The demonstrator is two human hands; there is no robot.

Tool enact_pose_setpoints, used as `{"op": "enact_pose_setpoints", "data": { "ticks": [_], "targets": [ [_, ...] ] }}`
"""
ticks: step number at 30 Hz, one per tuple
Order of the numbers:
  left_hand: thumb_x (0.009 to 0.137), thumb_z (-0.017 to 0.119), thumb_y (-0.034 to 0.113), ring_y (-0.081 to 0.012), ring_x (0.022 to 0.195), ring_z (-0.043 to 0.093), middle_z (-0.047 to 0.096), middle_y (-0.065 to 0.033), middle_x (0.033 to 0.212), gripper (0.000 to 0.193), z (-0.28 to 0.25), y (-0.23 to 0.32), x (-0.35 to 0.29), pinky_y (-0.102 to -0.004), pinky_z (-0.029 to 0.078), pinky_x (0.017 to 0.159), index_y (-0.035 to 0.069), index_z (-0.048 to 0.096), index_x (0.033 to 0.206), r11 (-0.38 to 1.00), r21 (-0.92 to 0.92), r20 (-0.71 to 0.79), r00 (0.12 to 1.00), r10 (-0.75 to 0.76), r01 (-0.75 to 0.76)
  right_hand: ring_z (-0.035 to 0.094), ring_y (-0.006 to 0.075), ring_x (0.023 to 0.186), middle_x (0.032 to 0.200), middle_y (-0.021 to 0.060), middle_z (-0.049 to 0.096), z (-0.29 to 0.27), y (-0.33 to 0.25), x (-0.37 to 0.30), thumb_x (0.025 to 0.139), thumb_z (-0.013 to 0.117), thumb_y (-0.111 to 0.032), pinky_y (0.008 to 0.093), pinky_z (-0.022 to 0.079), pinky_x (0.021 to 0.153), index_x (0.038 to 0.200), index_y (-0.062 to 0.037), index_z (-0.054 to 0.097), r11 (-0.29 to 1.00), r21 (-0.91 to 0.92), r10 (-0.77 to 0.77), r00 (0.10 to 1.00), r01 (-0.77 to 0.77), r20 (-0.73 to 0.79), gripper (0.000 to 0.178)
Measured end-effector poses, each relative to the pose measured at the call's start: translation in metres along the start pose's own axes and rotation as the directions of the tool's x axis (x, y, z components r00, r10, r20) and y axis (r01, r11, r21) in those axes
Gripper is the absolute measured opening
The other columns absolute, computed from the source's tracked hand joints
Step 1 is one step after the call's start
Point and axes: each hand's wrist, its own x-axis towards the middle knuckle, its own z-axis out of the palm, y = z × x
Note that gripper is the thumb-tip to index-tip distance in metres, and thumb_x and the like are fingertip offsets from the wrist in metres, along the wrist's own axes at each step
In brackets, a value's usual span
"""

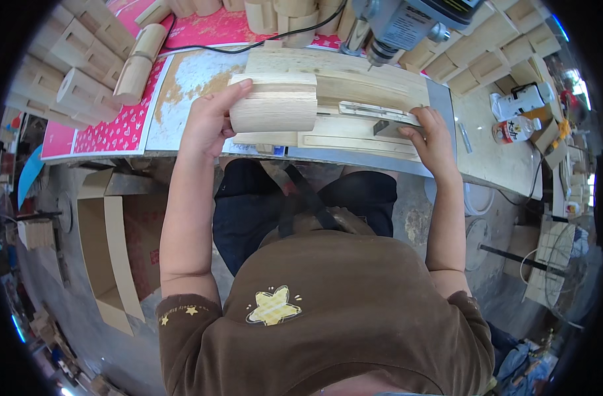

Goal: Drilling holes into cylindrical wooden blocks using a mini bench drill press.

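My left hand is closed on the left end of a pale wooden block with a rounded face and a groove along its far side. The block is over a wooden board fixture on the bench. My right hand pinches the right end of a narrow light-coloured strip. A small dark plate sticks out under the strip, close to my right fingers. The strip's left end is near the block's right side. Beyond my hands hangs a drill head with a thin bit in its chuck.
Stacked wooden blocks stand at the left, with more along the back and right. A black cable crosses behind the fixture. At right are a plastic bottle and a white container. An open cardboard box sits on the floor.
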Motion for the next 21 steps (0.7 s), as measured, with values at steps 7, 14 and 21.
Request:
{"op": "enact_pose_setpoints", "data": {
  "ticks": [7, 14, 21],
  "targets": [
    [0.075, 0.073, 0.035, -0.0048, 0.041, 0.039, 0.054, -0.0018, 0.057, 0.039, 0.037, -0.029, 0.012, -0.0196, 0.026, 0.038, -0.002, 0.06, 0.078, 0.986, 0.062, 0.069, 0.985, -0.157, 0.153, 0.052, 0.0316, 0.088, 0.089, 0.0108, 0.058, -0.005, 0.005, -0.002, 0.071, 0.07, -0.015, 0.0398, 0.04, 0.076, 0.096, -0.0044, 0.057, 1.0, 0.02, 0.008, 1.0, -0.008, -0.03, 0.03],
    [0.073, 0.075, 0.04, -0.006, 0.05, 0.045, 0.054, -0.0014, 0.06, 0.044, 0.083, -0.053, 0.015, -0.0202, 0.033, 0.045, 0.0, 0.059, 0.08, 0.986, 0.169, 0.166, 0.986, -0.029, 0.001, 0.052, 0.032, 0.089, 0.09, 0.0116, 0.058, 0.008, -0.005, 0.007, 0.069, 0.069, -0.011, 0.0404, 0.042, 0.077, 0.098, -0.0042, 0.057, 1.0, -0.023, -0.012, 1.0, 0.012, -0.019, 0.032],
    [0.057, 0.083, 0.024, -0.0268, 0.092, 0.053, 0.055, -0.0128, 0.102, 0.067, 0.084, -0.096, 0.012, -0.0373, 0.043, 0.079, 0.001, 0.054, 0.112, 0.439, 0.587, 0.307, 0.689, 0.656, -0.68, 0.053, 0.0325, 0.089, 0.09, 0.0121, 0.058, 0.01, 0.015, 0.008, 0.068, 0.071, -0.009, 0.0392, 0.043, 0.077, 0.099, -0.004, 0.058, 1.0, -0.005, 0.02, 0.992, -0.021, -0.125, 0.034]
  ]
}}
